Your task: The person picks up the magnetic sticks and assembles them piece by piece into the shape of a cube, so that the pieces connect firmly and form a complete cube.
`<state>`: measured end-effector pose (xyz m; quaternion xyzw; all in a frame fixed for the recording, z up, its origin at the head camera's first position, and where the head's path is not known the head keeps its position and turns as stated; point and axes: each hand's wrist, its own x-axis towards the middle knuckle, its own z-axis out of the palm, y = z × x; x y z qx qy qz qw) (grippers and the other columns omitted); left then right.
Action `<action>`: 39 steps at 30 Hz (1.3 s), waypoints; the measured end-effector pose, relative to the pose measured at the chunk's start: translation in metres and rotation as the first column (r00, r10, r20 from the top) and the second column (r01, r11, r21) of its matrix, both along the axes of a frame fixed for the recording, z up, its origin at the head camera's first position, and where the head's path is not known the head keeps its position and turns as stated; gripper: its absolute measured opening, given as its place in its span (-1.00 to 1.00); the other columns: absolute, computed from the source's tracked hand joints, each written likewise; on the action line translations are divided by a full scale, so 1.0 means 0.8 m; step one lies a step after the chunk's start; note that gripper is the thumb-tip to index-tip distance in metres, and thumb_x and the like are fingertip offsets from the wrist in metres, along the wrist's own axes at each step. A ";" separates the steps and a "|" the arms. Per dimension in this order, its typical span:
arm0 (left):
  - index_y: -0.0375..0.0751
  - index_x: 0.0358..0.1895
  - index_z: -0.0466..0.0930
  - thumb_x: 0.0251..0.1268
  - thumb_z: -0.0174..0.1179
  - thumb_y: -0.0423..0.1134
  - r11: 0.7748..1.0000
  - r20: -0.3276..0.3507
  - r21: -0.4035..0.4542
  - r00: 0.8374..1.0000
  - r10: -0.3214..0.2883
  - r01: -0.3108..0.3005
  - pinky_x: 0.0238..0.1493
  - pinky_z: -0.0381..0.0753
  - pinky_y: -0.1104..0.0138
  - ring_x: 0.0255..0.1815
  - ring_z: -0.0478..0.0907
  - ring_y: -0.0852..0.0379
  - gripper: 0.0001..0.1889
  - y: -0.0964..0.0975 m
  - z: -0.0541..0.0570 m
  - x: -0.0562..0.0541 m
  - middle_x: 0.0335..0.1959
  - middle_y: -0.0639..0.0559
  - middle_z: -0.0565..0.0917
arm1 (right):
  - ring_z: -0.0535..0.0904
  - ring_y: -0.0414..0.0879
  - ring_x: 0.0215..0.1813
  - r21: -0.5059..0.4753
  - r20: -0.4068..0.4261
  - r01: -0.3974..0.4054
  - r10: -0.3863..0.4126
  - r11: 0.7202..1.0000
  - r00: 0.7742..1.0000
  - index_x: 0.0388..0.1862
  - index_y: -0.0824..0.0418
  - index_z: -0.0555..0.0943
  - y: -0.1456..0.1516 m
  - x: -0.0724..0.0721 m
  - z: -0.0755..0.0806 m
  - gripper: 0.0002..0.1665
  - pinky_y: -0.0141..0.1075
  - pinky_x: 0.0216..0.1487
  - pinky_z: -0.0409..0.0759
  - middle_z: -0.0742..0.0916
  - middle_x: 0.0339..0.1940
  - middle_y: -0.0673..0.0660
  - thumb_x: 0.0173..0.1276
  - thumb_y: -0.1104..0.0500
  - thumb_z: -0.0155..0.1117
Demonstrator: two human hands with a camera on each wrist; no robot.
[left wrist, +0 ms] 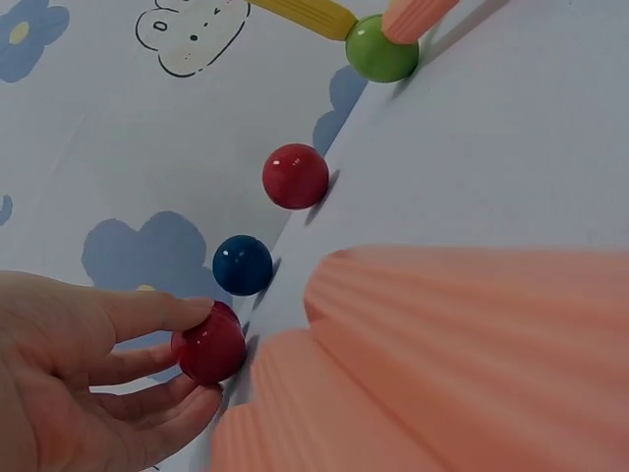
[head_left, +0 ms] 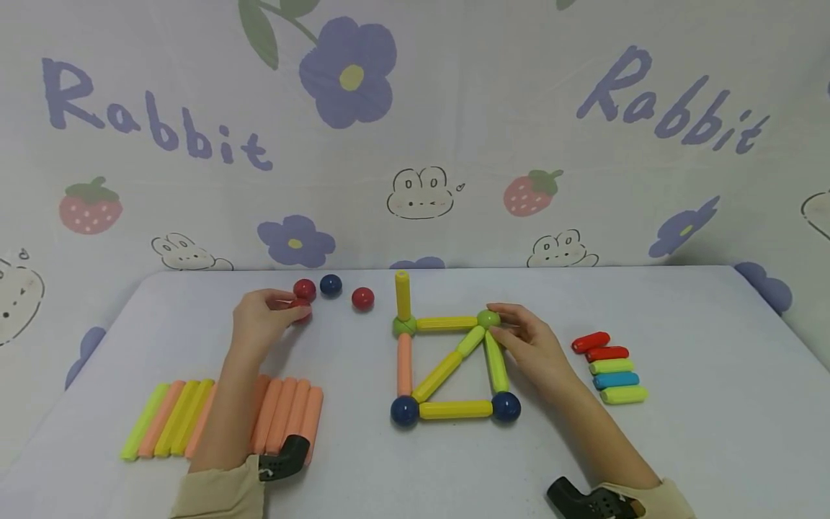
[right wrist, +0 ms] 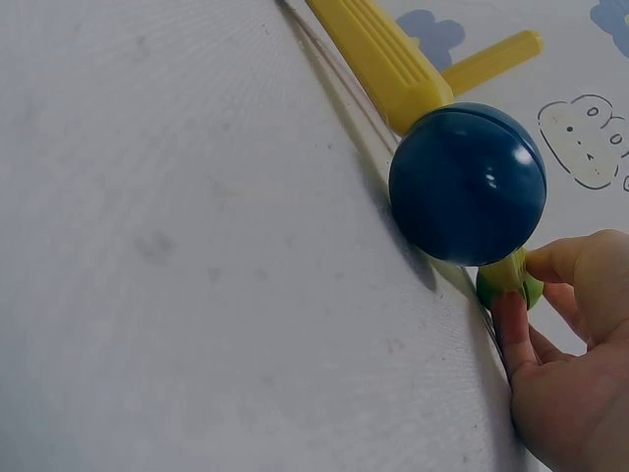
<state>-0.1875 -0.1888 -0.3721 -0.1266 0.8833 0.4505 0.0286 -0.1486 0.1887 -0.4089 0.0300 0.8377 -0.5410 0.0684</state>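
Note:
My left hand (head_left: 259, 321) pinches a red ball (left wrist: 211, 349) between thumb and fingers at the back left of the table. Another red ball (head_left: 304, 290) sits right behind it, with a dark blue ball (head_left: 331, 285) and a third red ball (head_left: 363, 298) to the right. My right hand (head_left: 534, 349) grips the green ball (head_left: 488, 319) at the far right corner of a flat square of rods and balls. A yellow-and-lime diagonal (head_left: 441, 375) crosses that square. From the other green ball (head_left: 405, 326) a yellow rod (head_left: 403, 295) stands upright.
Long orange, yellow and lime rods (head_left: 285, 414) lie in a row at the left, partly under my left forearm. Short red, lime and blue rods (head_left: 616, 380) lie at the right. Dark blue balls (head_left: 405, 411) form the square's near corners. A printed cloth (head_left: 454, 130) hangs behind the table.

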 end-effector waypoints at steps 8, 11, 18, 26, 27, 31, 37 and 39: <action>-0.32 0.36 0.59 0.48 0.31 -0.15 0.998 -0.033 0.036 0.999 -0.041 0.043 0.31 0.55 0.01 0.31 0.51 -0.22 -0.51 0.008 0.021 0.004 0.31 -0.30 0.62 | 0.54 0.07 0.25 -0.001 0.010 0.005 -0.005 1.000 1.000 0.54 0.09 0.45 0.001 0.001 0.000 -0.48 -0.50 0.13 0.59 0.54 0.52 0.23 0.67 0.14 0.15; -0.27 0.37 0.60 0.49 0.33 -0.14 0.995 -0.078 0.074 0.995 -0.058 0.064 0.22 0.58 0.18 0.25 0.58 -0.19 -0.51 0.018 0.034 0.006 0.29 -0.25 0.64 | 0.54 0.07 0.24 -0.002 0.010 0.006 -0.006 1.000 1.000 0.54 0.09 0.45 0.002 0.001 0.000 -0.48 -0.53 0.10 0.58 0.54 0.52 0.23 0.67 0.15 0.15; -0.22 0.39 0.59 0.50 0.34 -0.19 0.972 -0.205 0.215 0.978 -0.049 0.093 0.16 0.69 0.30 0.21 0.63 -0.05 -0.53 0.063 0.064 0.019 0.29 -0.15 0.63 | 0.54 0.06 0.21 -0.001 0.003 -0.002 0.002 1.000 1.000 0.54 0.10 0.45 0.002 0.002 0.000 -0.48 -0.56 0.06 0.57 0.54 0.51 0.24 0.67 0.15 0.15; -0.31 0.32 0.59 0.41 0.40 -0.37 0.918 -0.433 0.340 0.900 -0.040 0.204 0.27 0.66 0.25 0.26 0.67 -0.04 -0.55 0.118 0.063 0.024 0.24 -0.15 0.67 | 0.56 0.07 0.23 -0.015 0.010 -0.001 0.001 1.000 1.000 0.55 0.10 0.45 0.003 -0.001 -0.002 -0.47 -0.53 0.09 0.57 0.54 0.51 0.25 0.66 0.14 0.15; -0.33 0.31 0.60 0.39 0.40 -0.39 0.909 -0.457 0.354 0.889 -0.039 0.222 0.26 0.66 0.29 0.25 0.68 -0.04 -0.55 0.123 0.061 0.024 0.23 -0.16 0.68 | 0.56 0.07 0.23 -0.016 0.012 0.000 0.000 1.000 1.000 0.55 0.10 0.45 0.002 -0.001 -0.002 -0.47 -0.52 0.10 0.57 0.54 0.51 0.25 0.66 0.14 0.15; -0.36 0.27 0.62 0.34 0.42 -0.45 0.883 -0.537 0.368 0.842 -0.054 0.291 0.22 0.66 0.36 0.21 0.71 -0.05 -0.56 0.137 0.054 0.023 0.18 -0.18 0.70 | 0.55 0.07 0.25 -0.015 0.018 0.000 0.000 1.000 1.000 0.55 0.09 0.44 0.002 -0.002 -0.002 -0.47 -0.47 0.16 0.58 0.54 0.52 0.24 0.67 0.13 0.15; -0.40 0.24 0.65 0.28 0.44 -0.50 0.895 -0.592 0.297 0.800 -0.101 0.333 0.25 0.68 0.24 0.19 0.72 -0.12 -0.55 0.148 0.046 0.021 0.16 -0.23 0.72 | 0.56 0.09 0.28 -0.012 0.012 -0.014 0.014 1.000 1.000 0.56 0.10 0.43 0.002 -0.003 -0.002 -0.46 -0.38 0.23 0.60 0.53 0.52 0.25 0.67 0.13 0.14; -0.41 0.23 0.65 0.27 0.45 -0.50 0.903 -0.592 0.278 0.799 -0.109 0.329 0.24 0.68 0.23 0.19 0.73 -0.13 -0.55 0.150 0.044 0.020 0.15 -0.23 0.72 | 0.56 0.09 0.28 -0.010 0.009 -0.016 0.016 1.000 1.000 0.56 0.11 0.43 0.002 -0.003 -0.001 -0.46 -0.38 0.24 0.60 0.53 0.52 0.25 0.67 0.14 0.14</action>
